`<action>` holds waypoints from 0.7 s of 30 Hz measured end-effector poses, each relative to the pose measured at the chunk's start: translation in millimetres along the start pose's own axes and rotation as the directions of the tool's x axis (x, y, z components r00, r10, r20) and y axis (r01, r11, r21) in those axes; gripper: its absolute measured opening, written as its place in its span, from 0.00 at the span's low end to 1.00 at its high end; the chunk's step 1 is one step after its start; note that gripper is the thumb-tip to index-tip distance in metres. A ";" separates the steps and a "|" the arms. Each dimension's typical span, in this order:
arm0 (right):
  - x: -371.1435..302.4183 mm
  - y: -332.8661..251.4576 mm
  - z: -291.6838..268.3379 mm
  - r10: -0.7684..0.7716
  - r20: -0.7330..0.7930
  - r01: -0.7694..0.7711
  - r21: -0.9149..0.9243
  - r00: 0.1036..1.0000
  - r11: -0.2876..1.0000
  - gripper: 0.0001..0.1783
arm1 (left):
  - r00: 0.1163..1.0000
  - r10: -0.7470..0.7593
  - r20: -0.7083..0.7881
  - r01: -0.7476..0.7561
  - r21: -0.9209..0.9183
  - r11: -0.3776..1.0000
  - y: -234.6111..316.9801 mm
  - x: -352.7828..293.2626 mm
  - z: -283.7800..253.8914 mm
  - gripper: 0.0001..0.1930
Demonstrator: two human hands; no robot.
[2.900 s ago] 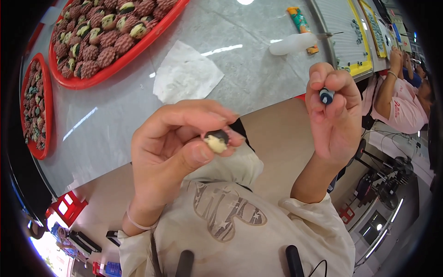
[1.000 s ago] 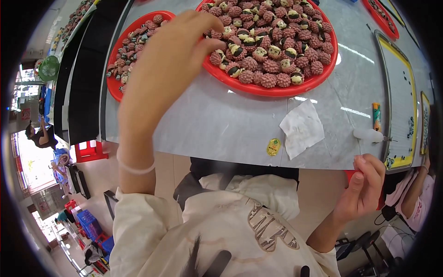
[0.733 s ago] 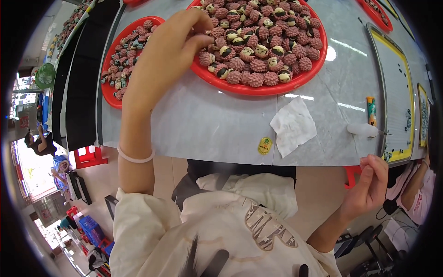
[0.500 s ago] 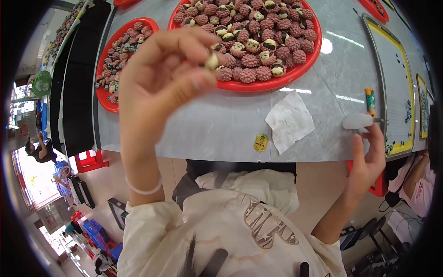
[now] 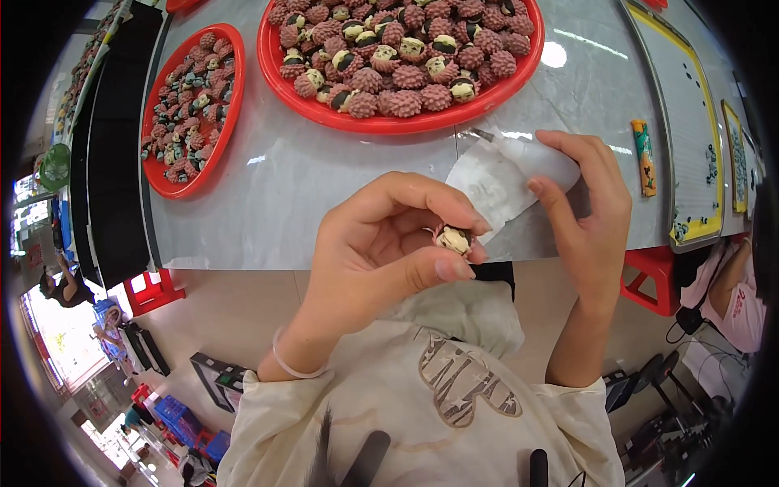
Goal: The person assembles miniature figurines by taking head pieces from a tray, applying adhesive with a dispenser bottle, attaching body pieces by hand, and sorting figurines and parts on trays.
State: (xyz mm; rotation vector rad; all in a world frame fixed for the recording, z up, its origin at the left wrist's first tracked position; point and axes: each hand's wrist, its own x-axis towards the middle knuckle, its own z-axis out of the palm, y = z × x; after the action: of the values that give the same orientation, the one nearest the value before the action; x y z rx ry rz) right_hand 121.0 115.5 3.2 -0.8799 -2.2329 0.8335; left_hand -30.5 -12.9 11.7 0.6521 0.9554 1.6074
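Pinched between the thumb and fingers of my left hand (image 5: 377, 256) is a small figurine (image 5: 453, 240), with a cream face, dark hair and a bit of pink showing. To its right my right hand (image 5: 599, 213) grips a white squeeze bottle (image 5: 545, 165), whose thin nozzle points up and left, away from the figurine. Under the bottle a crumpled white tissue (image 5: 480, 188) lies on the grey table. Beyond both hands stands a large red tray (image 5: 398, 124) heaped with pink knobbly figurines, some showing cream faces and black hair.
A smaller red tray (image 5: 235, 101) of pink and grey-blue figurines stands at left. On the right lie an orange and green tube (image 5: 643, 158) and a yellow-edged tray (image 5: 699, 230) with small dark pieces. A red stool (image 5: 654, 276) stands below the table edge. Another person's arm (image 5: 734, 280) shows at far right.
My left hand has come down and right, from before the large tray to near the table's front edge, with the figurine. My right hand has lifted and swung the bottle left over the tissue.
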 end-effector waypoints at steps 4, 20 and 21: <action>-9.5 6.7 -11.8 0.016 0.013 -0.016 0.067 1.000 0.998 0.12 | 0.990 -0.108 -0.086 0.101 -0.082 0.991 -7.0 -3.2 4.8 0.15; -38.3 -7.8 -47.6 0.175 0.011 -0.143 0.629 0.985 0.764 0.26 | 0.994 -0.108 0.004 0.108 -0.093 0.990 -32.6 -0.1 16.8 0.18; -38.3 -7.0 -48.4 0.152 0.029 -0.138 0.611 0.988 0.779 0.26 | 0.994 -0.105 -0.012 0.104 -0.087 0.991 -33.6 -0.7 17.5 0.18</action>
State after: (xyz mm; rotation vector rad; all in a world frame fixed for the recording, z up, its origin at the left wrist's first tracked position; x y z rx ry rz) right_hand 175.6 99.1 27.5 -0.7288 -1.6971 1.5021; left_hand 1.5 -6.9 -7.6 0.5217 0.9120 1.5540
